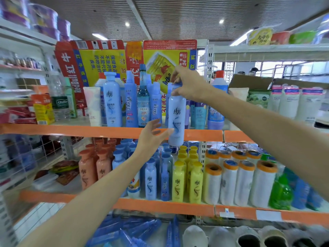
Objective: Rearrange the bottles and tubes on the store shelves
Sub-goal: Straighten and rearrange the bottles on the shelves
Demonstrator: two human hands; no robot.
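Note:
My right hand (pixel 187 84) grips the cap end of a pale blue bottle (pixel 176 120), which hangs in front of the upper orange shelf edge (pixel 71 130). Just left of the bottle's lower half, my left hand (pixel 153 136) is spread with straight fingers, its fingertips near or touching the bottle. Behind them on the upper shelf stand a matching pale blue bottle (pixel 111 102), several blue spray bottles (pixel 131 102) and a white tube (pixel 93 106). The shelf below carries orange bottles (pixel 87 172), blue bottles (pixel 151 180) and yellow bottles (pixel 178 182).
Flattened red and yellow cartons (pixel 110 59) back the upper shelf. White rolls with orange cores (pixel 243 182) and green bottles (pixel 281 191) fill the lower right. White tubes (pixel 292 102) stand at upper right. Blue packs (pixel 128 230) and shoes (pixel 247 236) lie on the bottom level.

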